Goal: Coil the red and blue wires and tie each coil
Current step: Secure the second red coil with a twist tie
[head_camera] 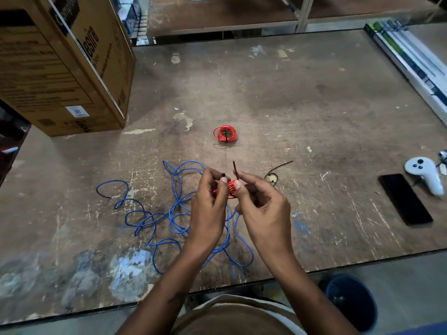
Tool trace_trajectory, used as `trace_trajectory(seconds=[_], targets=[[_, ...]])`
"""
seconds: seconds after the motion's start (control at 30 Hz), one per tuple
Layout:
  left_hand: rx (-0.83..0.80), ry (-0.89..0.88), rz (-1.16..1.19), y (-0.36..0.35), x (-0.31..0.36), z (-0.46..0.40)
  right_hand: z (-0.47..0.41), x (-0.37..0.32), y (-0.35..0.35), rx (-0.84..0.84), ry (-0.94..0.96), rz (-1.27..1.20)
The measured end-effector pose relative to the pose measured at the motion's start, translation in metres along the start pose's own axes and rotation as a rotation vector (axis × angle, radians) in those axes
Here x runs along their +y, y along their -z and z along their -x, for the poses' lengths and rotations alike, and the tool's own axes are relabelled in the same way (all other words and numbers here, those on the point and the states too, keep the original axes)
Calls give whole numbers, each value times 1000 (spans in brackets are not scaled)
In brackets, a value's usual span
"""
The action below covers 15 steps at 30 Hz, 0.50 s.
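Pinching a small red coil (231, 187) between them, the two hands work just above the worktop (302, 105): the left hand (210, 204) has its grip closed on the coil and on one end of a black tie (235, 170), whose dark head shows at the fingertips, and the right hand (260, 206) pinches the other end of the tie, which stands up as a thin strip above the thumb. The step in hand seems to be the tying of this second red coil, because another red coil (225, 133) lies farther back on the worktop with a dark tie already around it. The next move probably calls for passing the free tail through the head and pulling it tight while the turns are kept together, so that they do not spring open. The blue wire (169, 213) lies under and to the left of the hands in loose, tangled loops, not yet coiled. One spare black tie (278, 169) lies just to the right of the hands. The worktop is a worn brown board with scratches and paint spots. On its right side lie a black phone (405, 199) and a white controller (427, 174); a big cardboard box (60, 64) stands at the back left, long flat packages (411, 56) lie along the right edge, shelves (229, 15) stand behind, and a blue bucket (350, 303) is on the floor.
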<state>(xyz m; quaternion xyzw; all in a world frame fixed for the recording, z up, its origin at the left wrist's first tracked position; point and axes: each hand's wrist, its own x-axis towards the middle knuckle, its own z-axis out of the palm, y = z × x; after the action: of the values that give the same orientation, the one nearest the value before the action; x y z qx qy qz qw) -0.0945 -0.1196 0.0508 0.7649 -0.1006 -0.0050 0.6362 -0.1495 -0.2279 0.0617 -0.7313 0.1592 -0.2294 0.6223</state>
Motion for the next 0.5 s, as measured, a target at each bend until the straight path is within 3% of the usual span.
trace_trajectory(seconds=[0.1,0.3,0.5], targets=[[22,-37,-69,1,6,4,-2,-5,-1,35,122,217],[72,-37,-181,2,9,9,-5,-17,1,72,196,422],[79,-59,-254,9,2,7,-13,-20,4,-52,4,341]])
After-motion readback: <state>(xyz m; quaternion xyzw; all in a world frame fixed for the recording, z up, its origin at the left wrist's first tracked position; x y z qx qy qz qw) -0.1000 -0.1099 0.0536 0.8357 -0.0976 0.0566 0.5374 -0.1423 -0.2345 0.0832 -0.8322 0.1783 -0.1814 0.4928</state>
